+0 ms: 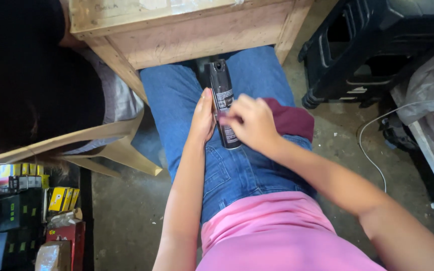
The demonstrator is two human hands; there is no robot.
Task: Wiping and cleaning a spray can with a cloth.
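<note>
Both hands' fingers grasp a black spray can [222, 100] on the lap, the right hand [251, 124] hiding its lower label.

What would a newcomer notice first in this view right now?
A black spray can lying on the person's lap in blue jeans, with the left hand along its side and the right hand over its label. Just above it stands a wooden table; small yellow boxes sit lower left.

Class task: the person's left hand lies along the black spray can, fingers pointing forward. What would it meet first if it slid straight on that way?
Probably the wooden table above the knees; the left hand points along the black spray can toward it, though depth is unclear.
</note>
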